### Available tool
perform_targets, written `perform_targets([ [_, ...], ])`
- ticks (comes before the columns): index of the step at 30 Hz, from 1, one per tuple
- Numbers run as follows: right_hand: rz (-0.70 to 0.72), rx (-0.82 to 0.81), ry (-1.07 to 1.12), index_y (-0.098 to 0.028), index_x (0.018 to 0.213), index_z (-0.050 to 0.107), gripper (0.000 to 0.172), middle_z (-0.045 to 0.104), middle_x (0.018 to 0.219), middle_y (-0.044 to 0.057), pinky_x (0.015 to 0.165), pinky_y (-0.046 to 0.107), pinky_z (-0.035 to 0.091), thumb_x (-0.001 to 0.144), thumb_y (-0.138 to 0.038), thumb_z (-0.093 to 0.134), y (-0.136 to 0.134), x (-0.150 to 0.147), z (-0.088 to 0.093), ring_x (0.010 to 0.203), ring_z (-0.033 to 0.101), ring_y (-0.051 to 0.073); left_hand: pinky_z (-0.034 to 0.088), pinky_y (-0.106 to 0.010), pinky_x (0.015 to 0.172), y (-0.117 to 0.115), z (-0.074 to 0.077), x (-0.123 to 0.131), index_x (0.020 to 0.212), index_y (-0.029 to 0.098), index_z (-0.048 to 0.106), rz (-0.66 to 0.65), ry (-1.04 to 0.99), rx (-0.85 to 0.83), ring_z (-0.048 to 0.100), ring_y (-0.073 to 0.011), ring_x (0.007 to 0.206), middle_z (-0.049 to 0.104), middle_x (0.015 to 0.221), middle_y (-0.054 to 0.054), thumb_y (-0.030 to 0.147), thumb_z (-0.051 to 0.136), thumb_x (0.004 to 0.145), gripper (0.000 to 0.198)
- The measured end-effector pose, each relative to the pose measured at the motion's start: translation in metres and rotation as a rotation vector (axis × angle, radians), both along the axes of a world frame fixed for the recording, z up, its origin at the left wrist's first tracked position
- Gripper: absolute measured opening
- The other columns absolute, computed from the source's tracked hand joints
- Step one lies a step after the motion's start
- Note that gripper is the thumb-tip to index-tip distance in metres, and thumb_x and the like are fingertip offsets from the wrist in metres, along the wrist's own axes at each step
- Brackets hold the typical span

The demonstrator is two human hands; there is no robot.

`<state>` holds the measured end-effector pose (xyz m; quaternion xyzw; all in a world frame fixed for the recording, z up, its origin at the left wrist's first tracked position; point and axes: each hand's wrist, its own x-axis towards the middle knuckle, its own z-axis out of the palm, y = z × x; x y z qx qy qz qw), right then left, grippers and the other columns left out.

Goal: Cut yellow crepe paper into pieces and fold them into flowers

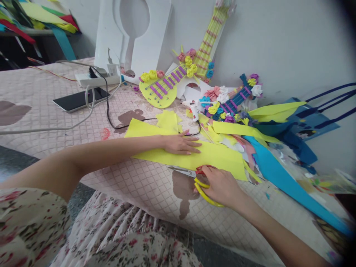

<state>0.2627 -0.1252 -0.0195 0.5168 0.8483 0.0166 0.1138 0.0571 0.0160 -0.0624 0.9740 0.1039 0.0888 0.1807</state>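
A wide strip of yellow fabric or crepe-like sheet (217, 157) lies flat on the quilted tablecloth. My left hand (180, 144) rests on it, palm down with the fingers stretched out. Along the sheet's near edge, my right hand (221, 185) grips scissors (207, 196) with red and yellow handles. Their blades (182, 171) point left, beside the edge of the sheet; whether they touch it I cannot tell. Smaller yellow scraps (169, 121) lie just beyond the sheet.
Behind stand a yellow flower-trimmed guitar shape (158, 91) and a blue one (236, 100). A white glue gun (193, 109) sits beyond the sheet. At left are a phone (80, 100), a power strip (97, 79) and cables. A blue strip (278, 170) lies at right.
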Motion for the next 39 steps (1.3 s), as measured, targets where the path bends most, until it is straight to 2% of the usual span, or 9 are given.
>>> perform_targets([
  [4, -0.012, 0.000, -0.021, -0.018, 0.098, 0.057, 0.049, 0.070, 0.090, 0.008, 0.066, 0.034, 0.044, 0.075, -0.061, 0.056, 0.000, 0.000, 0.000, 0.082, 0.066, 0.028, -0.005, -0.049, 0.114, 0.001, 0.008, -0.014, 0.139, 0.030, 0.040, 0.015, -0.029, 0.089, 0.015, -0.0238, 0.142, 0.026, 0.152, 0.000, 0.037, 0.029, 0.095, 0.046],
  [7, -0.014, 0.003, -0.015, -0.018, 0.098, 0.057, 0.049, 0.070, 0.091, 0.008, 0.066, 0.034, 0.044, 0.076, -0.061, 0.056, 0.000, 0.000, -0.001, 0.082, 0.066, 0.028, -0.009, -0.050, 0.113, -0.001, 0.010, -0.033, 0.140, 0.031, 0.038, 0.029, 0.014, 0.126, 0.011, -0.0235, 0.143, 0.022, 0.153, 0.001, 0.037, 0.028, 0.096, 0.045],
  [13, 0.003, 0.012, 0.004, -0.019, 0.098, 0.057, 0.043, 0.070, 0.091, 0.007, 0.064, 0.033, 0.043, 0.077, -0.057, 0.056, 0.002, -0.006, -0.001, 0.081, 0.066, 0.027, -0.012, -0.051, 0.112, -0.005, 0.003, -0.059, 0.142, 0.038, 0.030, 0.036, 0.093, 0.079, 0.013, -0.0224, 0.143, 0.015, 0.154, 0.003, 0.039, 0.027, 0.096, 0.046],
  [23, 0.026, 0.035, 0.014, -0.018, 0.099, 0.057, 0.050, 0.070, 0.090, 0.008, 0.064, 0.033, 0.043, 0.073, -0.061, 0.060, 0.008, -0.017, -0.004, 0.080, 0.066, 0.027, -0.011, -0.050, 0.112, -0.005, -0.001, -0.058, 0.141, 0.038, 0.032, 0.051, 0.080, 0.032, 0.016, -0.0233, 0.142, 0.017, 0.154, 0.005, 0.042, 0.025, 0.095, 0.046],
  [31, 0.059, 0.015, -0.008, -0.019, 0.100, 0.058, 0.047, 0.071, 0.087, 0.007, 0.062, 0.031, 0.043, 0.077, -0.059, 0.056, 0.008, -0.012, -0.003, 0.077, 0.067, 0.026, -0.014, -0.047, 0.112, -0.005, -0.001, -0.058, 0.141, 0.038, 0.032, 0.059, 0.088, 0.004, 0.014, -0.0219, 0.142, 0.016, 0.154, 0.006, 0.045, 0.023, 0.095, 0.048],
  [35, 0.059, 0.028, 0.016, -0.019, 0.099, 0.058, 0.043, 0.070, 0.091, 0.007, 0.064, 0.032, 0.043, 0.078, -0.057, 0.056, 0.007, -0.011, -0.001, 0.080, 0.067, 0.025, -0.014, -0.046, 0.112, -0.006, -0.001, -0.058, 0.141, 0.038, 0.032, 0.057, 0.081, 0.004, 0.014, -0.0214, 0.142, 0.016, 0.154, 0.006, 0.045, 0.023, 0.095, 0.047],
  [39, 0.049, 0.038, 0.016, -0.018, 0.097, 0.057, 0.047, 0.070, 0.089, 0.007, 0.065, 0.032, 0.043, 0.074, -0.059, 0.060, 0.007, -0.014, -0.001, 0.080, 0.066, 0.026, -0.012, -0.047, 0.112, -0.007, 0.000, -0.057, 0.139, 0.038, 0.035, 0.076, 0.080, -0.011, 0.015, -0.0215, 0.142, 0.019, 0.153, 0.006, 0.045, 0.026, 0.094, 0.046],
])
